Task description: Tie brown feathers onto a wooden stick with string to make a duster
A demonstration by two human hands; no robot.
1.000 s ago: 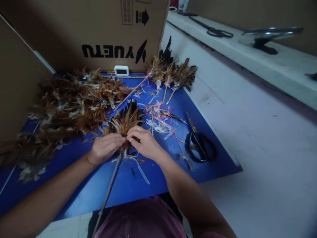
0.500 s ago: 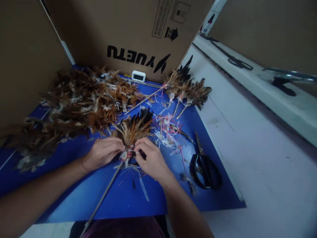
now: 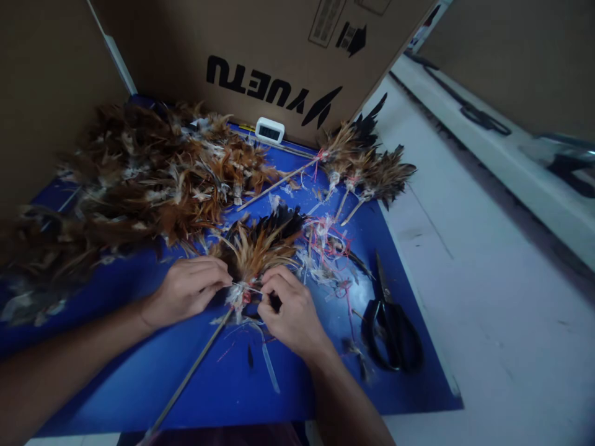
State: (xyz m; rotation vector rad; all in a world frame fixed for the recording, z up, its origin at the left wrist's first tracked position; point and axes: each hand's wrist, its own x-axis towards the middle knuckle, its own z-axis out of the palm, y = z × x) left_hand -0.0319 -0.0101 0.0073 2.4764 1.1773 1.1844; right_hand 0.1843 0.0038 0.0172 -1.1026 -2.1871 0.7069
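A feather duster [image 3: 260, 251] lies in front of me, brown and black feathers at the top and a thin stick [image 3: 193, 368] running down toward me. Pale and red ties wrap its neck. My left hand [image 3: 188, 288] is closed in a pinch at the left of the neck, and my right hand [image 3: 290, 310] pinches at the right. Between the two, a thin white string [image 3: 247, 287] is stretched across the binding. Its ends disappear into my fingertips.
Brown feather bundles [image 3: 153, 179] are heaped at left. Finished-looking dusters [image 3: 360, 164] lie at back right. Black-handled scissors [image 3: 393, 328] rest on the blue mat [image 3: 223, 396] beside tangled red and white string [image 3: 325, 244]. A small digital clock [image 3: 269, 131] stands before the cardboard box [image 3: 186, 37].
My hands have drawn slightly apart, and the white string between them shows more clearly. The whole view has shifted and tilted a little.
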